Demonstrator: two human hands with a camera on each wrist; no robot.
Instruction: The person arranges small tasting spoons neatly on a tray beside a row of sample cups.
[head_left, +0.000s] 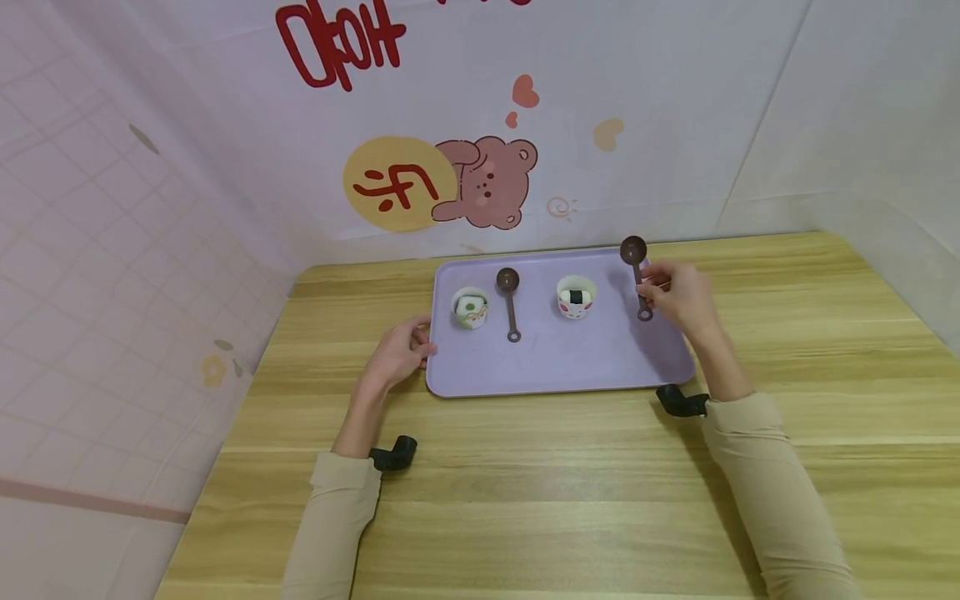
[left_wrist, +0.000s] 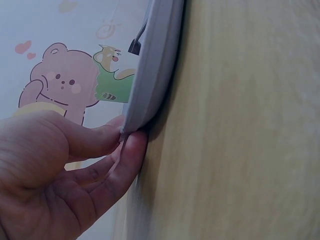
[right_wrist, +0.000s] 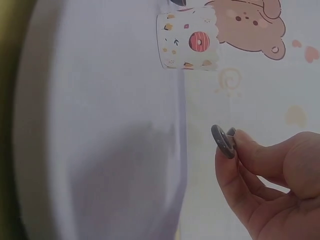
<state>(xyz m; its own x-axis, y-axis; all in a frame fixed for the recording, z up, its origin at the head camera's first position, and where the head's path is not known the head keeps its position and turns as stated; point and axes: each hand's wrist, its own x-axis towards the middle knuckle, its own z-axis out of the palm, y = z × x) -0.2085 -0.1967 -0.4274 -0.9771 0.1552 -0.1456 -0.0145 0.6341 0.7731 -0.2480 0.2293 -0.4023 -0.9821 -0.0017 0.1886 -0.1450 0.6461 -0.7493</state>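
A lilac rectangular tray point(head_left: 555, 358) lies on the wooden table. At its left edge my left hand point(head_left: 396, 354) grips the rim; the left wrist view has the thumb and fingertips pinching the tray edge point(left_wrist: 160, 55). My right hand point(head_left: 681, 302) pinches a brown measuring spoon point(head_left: 633, 250) by its handle, over the tray's right end, bowl pointing away. In the right wrist view the spoon's ring end point(right_wrist: 222, 142) sticks out past the fingertips. A second brown measuring spoon point(head_left: 508, 282) rests on the tray, between a left paper cup point(head_left: 472, 320) and a right paper cup point(head_left: 574, 312).
The left cup contains a white block with a green dot point(head_left: 470, 307); the right one, a white piece with a black band point(head_left: 576, 297). Behind the table hangs a white cloth point(head_left: 645, 192) with a bear print. Another patterned cloth point(head_left: 112, 275) borders the left.
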